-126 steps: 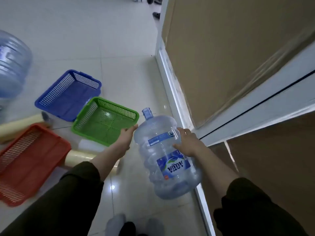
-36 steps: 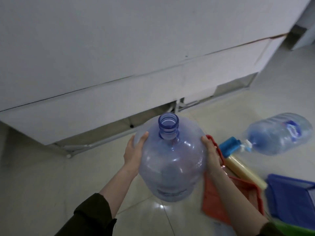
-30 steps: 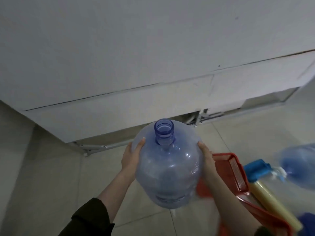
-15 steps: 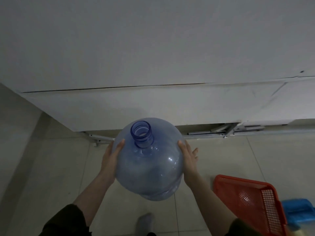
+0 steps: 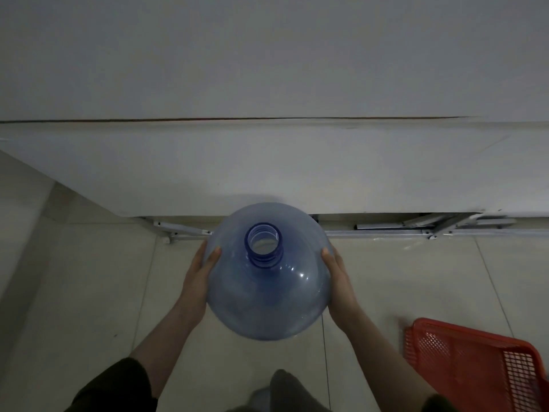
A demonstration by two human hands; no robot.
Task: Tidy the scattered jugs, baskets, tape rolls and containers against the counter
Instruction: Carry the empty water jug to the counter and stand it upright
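Your left hand point(image 5: 198, 278) and right hand point(image 5: 338, 278) press flat on the upright water jug point(image 5: 269, 281), at the counter point(image 5: 267, 168) base. Unreleased; the red basket point(image 5: 475, 361) remains loose, right floor.

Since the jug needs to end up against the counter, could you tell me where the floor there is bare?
Bare tiles run along the counter base to the left of the jug, held by the left hand and right hand, and between its right and the red basket. That corner is crowded.
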